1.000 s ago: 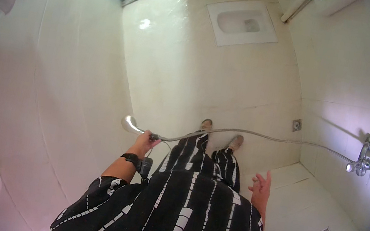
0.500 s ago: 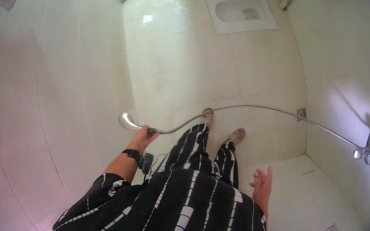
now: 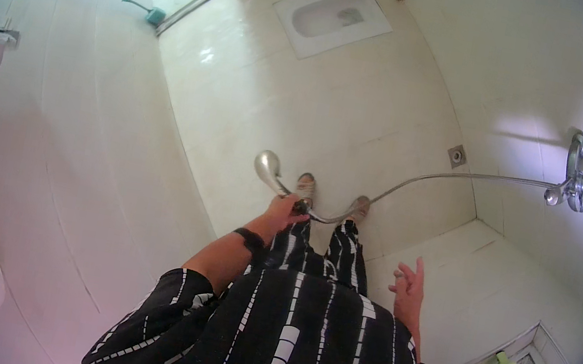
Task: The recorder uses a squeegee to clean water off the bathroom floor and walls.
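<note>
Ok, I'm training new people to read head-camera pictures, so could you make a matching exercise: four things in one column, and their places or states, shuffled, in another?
Things:
1. Shower head
2. Right hand
3. Squat toilet
4. Mixer tap

Places or states:
A. Set into the floor
B. Holding nothing
C. Mounted on the wall at the picture's right
D. Held by the left hand

Pairs: 1-D, 2-B, 3-A, 4-C

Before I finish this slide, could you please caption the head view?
Left hand holds a shower head, its hose running to the wall tap; right hand is empty.
</note>
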A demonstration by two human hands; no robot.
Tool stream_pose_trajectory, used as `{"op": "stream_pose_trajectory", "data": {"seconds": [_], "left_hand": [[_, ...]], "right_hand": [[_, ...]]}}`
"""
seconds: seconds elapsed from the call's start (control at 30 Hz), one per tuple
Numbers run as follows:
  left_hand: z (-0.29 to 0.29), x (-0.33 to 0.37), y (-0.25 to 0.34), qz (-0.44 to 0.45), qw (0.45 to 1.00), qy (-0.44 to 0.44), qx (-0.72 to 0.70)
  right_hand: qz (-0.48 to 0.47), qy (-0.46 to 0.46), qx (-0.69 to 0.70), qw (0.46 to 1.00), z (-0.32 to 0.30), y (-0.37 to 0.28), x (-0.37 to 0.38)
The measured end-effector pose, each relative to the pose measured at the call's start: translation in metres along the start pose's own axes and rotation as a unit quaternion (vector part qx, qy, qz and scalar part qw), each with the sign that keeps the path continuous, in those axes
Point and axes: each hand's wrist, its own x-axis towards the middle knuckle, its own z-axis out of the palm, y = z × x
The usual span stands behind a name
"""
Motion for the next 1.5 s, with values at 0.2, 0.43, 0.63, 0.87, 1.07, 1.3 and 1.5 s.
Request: {"op": "stream_pose_trajectory", "data": {"seconds": [0.2,0.43,0.63,0.87,1.07,1.3,1.5], "left_hand": [[0.060,-0.011,0.004,-0.009,0.998,-0.024,0.058],[0.062,0.002,0.024,0.278,0.871,-0.154,0.374],[0.097,0.000,0.072,0.107,0.989,-0.100,-0.006],[0.117,0.000,0.058,0.094,0.988,-0.116,0.030],[0.125,-0.005,0.028,0.047,0.986,-0.158,0.039],[0.110,-0.008,0.062,0.112,0.988,-0.100,-0.041],[0.008,0.007,0.090,0.326,0.933,-0.048,0.143]], "right_hand": [[-0.015,0.013,0.024,0.999,-0.003,0.012,-0.004],[0.002,0.017,0.034,0.999,-0.001,0.019,-0.007],[0.007,0.026,0.041,0.999,0.003,0.021,-0.003],[0.011,0.006,0.030,0.999,0.004,0.005,-0.003],[0.019,0.000,0.052,0.998,0.004,0.012,-0.001],[0.009,-0.015,0.029,0.999,0.010,0.003,0.003],[0.004,-0.033,0.027,0.999,0.019,-0.018,0.010]]}}
